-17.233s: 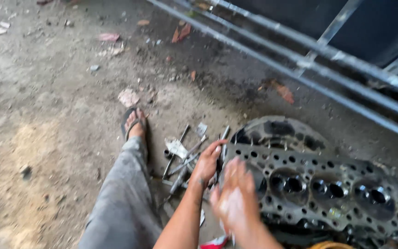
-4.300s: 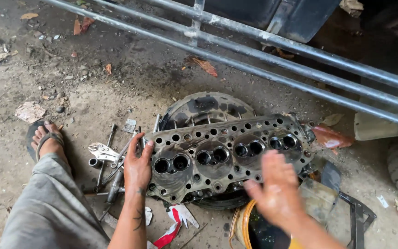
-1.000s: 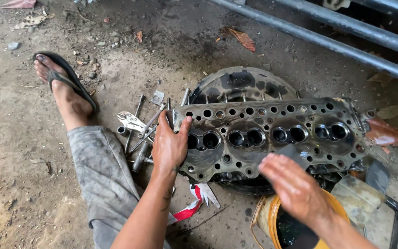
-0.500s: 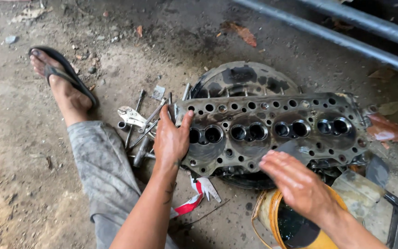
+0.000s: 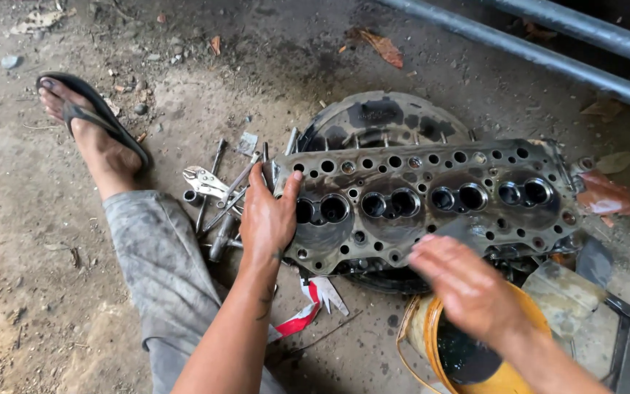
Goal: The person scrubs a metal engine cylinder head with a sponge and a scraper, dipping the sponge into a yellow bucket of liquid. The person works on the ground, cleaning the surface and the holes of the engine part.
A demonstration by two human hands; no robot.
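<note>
Cylinder head [image 5: 432, 208], a long grey casting dotted with bolt holes and paired round ports, lies face up across the middle of the view on the dirt floor [image 5: 30, 219], resting on a dark round flywheel-like disc [image 5: 384, 120] that shows behind its far edge and under its near edge. The left hand [image 5: 267, 219] clasps the casting's left end, thumb up against the corner and fingers spread along the short edge, so it is holding the head. The right hand [image 5: 464, 281] is blurred, flat and open-fingered, at the near long edge about midway along; whether it presses on the metal or hovers just above cannot be told. Just beneath that hand stands a yellow bucket [image 5: 475, 350] with dark liquid inside, close under the casting's near edge. Touching the left end's side lies a scatter of hand tools [image 5: 216, 197], including locking pliers and sockets, crowding the ground beside the left hand. A red and white scrap [image 5: 308, 310] lies under the near left corner. The person's grey trouser leg [image 5: 158, 255] and sandalled foot [image 5: 92, 128] stretch out beyond the tools. Far side: grey metal rails [image 5: 519, 47] run diagonally, well apart from the disc, with bare ground between. A brown leaf [image 5: 610, 197] lies just beside the right end.
</note>
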